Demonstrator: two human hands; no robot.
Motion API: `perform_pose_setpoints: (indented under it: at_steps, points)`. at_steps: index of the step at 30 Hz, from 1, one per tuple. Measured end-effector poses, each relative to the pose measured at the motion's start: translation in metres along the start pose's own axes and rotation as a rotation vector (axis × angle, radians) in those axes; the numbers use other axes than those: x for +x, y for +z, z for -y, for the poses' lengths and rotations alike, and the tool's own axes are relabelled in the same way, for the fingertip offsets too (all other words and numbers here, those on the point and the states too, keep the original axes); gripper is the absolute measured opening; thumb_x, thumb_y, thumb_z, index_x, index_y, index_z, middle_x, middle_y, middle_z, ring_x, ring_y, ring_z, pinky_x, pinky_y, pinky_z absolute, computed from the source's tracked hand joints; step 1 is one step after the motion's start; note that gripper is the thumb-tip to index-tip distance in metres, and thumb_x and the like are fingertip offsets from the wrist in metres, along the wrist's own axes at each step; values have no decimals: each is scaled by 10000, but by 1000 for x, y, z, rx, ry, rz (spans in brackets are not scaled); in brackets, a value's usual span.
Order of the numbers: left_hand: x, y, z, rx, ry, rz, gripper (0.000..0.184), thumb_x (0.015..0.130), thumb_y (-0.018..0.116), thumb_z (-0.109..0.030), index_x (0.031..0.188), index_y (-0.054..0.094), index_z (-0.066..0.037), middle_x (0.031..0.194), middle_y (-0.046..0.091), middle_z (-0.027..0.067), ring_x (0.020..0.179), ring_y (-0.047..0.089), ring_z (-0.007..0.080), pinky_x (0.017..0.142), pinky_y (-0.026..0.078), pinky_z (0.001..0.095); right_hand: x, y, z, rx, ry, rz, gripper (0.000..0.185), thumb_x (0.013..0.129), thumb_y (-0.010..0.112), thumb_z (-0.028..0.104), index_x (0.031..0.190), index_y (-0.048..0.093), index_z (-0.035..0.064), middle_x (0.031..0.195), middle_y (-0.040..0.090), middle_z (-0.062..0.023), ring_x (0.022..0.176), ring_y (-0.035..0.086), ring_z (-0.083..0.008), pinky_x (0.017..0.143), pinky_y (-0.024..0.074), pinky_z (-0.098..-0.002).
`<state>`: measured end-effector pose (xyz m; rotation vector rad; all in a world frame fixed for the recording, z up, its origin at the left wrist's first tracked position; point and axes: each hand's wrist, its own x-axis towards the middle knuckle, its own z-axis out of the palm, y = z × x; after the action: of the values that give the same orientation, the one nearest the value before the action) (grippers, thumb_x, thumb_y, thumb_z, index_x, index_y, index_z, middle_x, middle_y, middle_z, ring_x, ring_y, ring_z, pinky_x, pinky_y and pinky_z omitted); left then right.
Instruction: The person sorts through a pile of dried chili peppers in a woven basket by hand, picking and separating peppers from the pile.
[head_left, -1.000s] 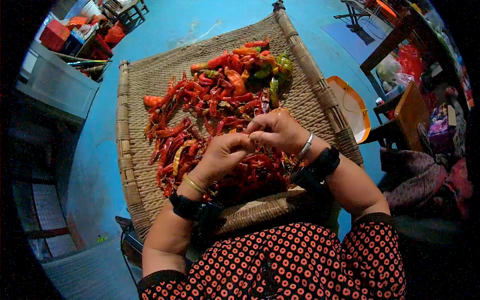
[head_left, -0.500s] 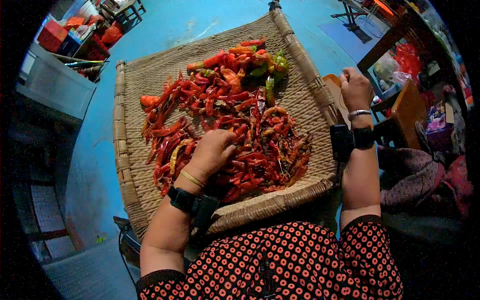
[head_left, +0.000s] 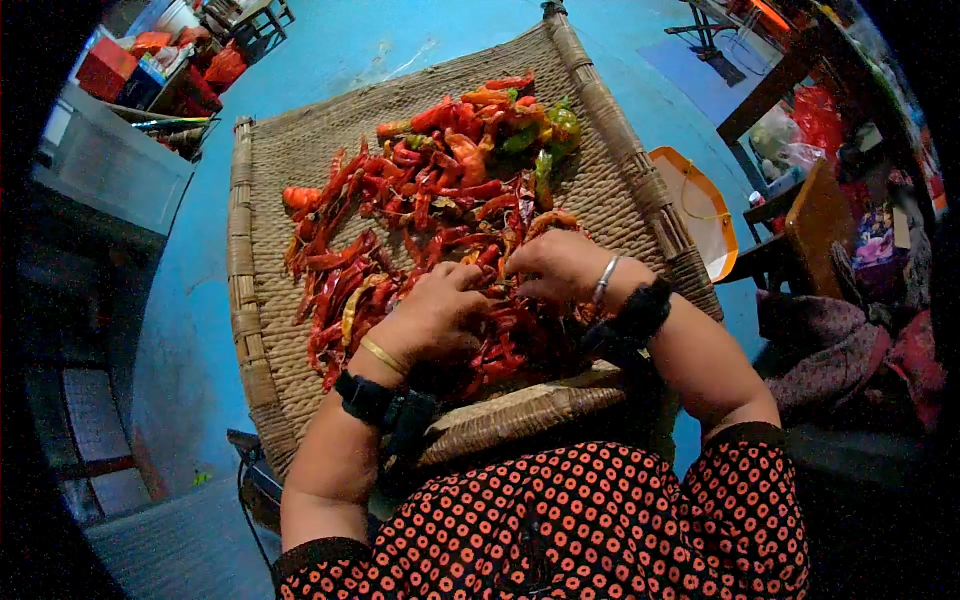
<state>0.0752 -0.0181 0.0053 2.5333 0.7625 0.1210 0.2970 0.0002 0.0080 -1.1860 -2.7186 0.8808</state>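
Red chili peppers (head_left: 350, 262) lie heaped over a woven rope cot (head_left: 300, 130), with a few green ones (head_left: 562, 130) at the far right of the heap. My left hand (head_left: 440, 312), with a gold bangle at the wrist, rests over the near part of the pile, fingers apart and reaching down among the peppers. Just to its right, my right hand (head_left: 565, 268), with a silver bangle, is low over the peppers, its fingers curled downward. Its fingertips are partly lost against the pile, so what they touch cannot be made out.
An orange-rimmed white container (head_left: 697, 215) stands beyond the cot's right edge. A wooden chair (head_left: 820, 215) and bundled cloth (head_left: 825, 345) are at the right. At the left is a translucent box (head_left: 125, 165), with red bags and boxes (head_left: 107, 68) behind it.
My right hand swung out over the cot's right edge, then came back to the peppers. My left hand stayed over the pile and its fingers have spread.
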Motion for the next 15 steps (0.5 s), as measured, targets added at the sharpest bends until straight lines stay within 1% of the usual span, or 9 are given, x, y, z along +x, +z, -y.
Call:
perform_pose_setpoints:
  at_steps: [1, 3, 4, 7, 9, 11, 13, 14, 15]
  points:
    - [0, 2, 2, -1, -3, 1, 363, 625, 659, -173, 974, 566, -135, 1147, 427, 118, 1056, 385, 302, 891, 339, 359, 2, 3, 4, 2, -2, 2, 296, 686, 628, 222, 928, 564, 64, 793, 578, -132, 734, 552, -297, 628, 437, -381]
    - [1, 8, 10, 77, -10, -137, 279, 596, 662, -131, 866, 595, -107, 1043, 479, 109, 991, 419, 302, 830, 380, 369, 4, 6, 9, 21, 45, 108, 303, 700, 612, 249, 937, 566, 67, 775, 582, -137, 728, 554, -303, 631, 439, -384]
    - [2, 8, 13, 76, -11, -136, 279, 596, 662, -131, 866, 595, -107, 1043, 479, 109, 991, 419, 302, 830, 380, 369, 5, 9, 7, 23, 44, 108, 303, 700, 612, 249, 937, 566, 67, 775, 582, -137, 728, 554, -303, 631, 439, -384]
    - [3, 9, 19, 115, -71, -304, 173, 616, 639, -105, 786, 606, -102, 908, 524, 90, 897, 473, 280, 773, 410, 366, 9, 15, 5, 11, 60, 158, 308, 704, 603, 269, 947, 568, 84, 771, 584, -137, 736, 554, -305, 649, 439, -390]
    - [3, 8, 17, 117, -95, -345, 167, 623, 641, -112, 785, 604, -96, 913, 522, 91, 895, 472, 280, 771, 410, 367, 14, 13, 9, -138, 104, 180, 296, 695, 607, 256, 938, 567, 93, 763, 584, -131, 737, 553, -308, 651, 440, -396]
    - [5, 7, 16, 120, -118, -386, 162, 631, 642, -119, 785, 602, -90, 918, 520, 91, 894, 472, 280, 769, 410, 367, 15, 19, 4, -151, 115, 174, 270, 693, 604, 251, 908, 572, 90, 746, 582, -129, 728, 554, -307, 642, 441, -397]
    - [8, 6, 15, 99, -76, -548, 162, 647, 648, -138, 783, 594, -70, 911, 518, 92, 880, 473, 279, 757, 407, 361, 14, 21, 3, -164, 125, 167, 246, 692, 601, 246, 879, 576, 87, 729, 580, -127, 718, 556, -306, 633, 442, -398]
    - [8, 4, 13, 99, -76, -547, 162, 647, 648, -138, 783, 594, -70, 911, 518, 92, 880, 473, 279, 757, 407, 361, 13, 22, 4, -145, 75, 154, 223, 693, 596, 243, 850, 582, 86, 713, 580, -121, 702, 556, -307, 623, 444, -396]
    - [9, -2, 6, 48, -145, -585, 154, 656, 648, -141, 775, 591, -62, 922, 518, 89, 891, 471, 277, 761, 401, 360, 12, 22, 4, -126, 24, 140, 202, 693, 591, 240, 821, 587, 84, 696, 580, -116, 686, 556, -309, 613, 445, -395]
